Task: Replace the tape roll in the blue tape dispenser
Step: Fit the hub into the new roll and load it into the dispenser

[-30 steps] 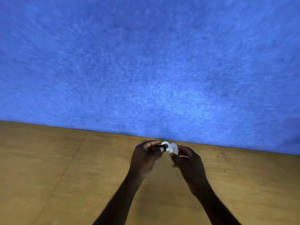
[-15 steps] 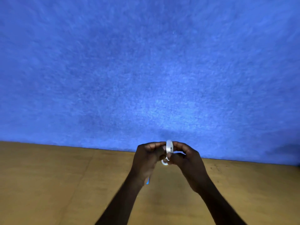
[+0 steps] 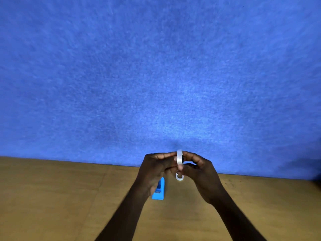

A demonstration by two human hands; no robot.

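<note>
While both hands (image 3: 180, 169) meet raised (fingers curled), each grip pinches tape roll (image 3: 180, 160) edge-on, above dispenser (image 3: 159, 192).

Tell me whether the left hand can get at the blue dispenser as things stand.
Probably not yet. The blue dispenser lies on the table just under the left hand, nothing between them, but that hand shares a grip on the tape roll with the right hand and must let go first.
</note>
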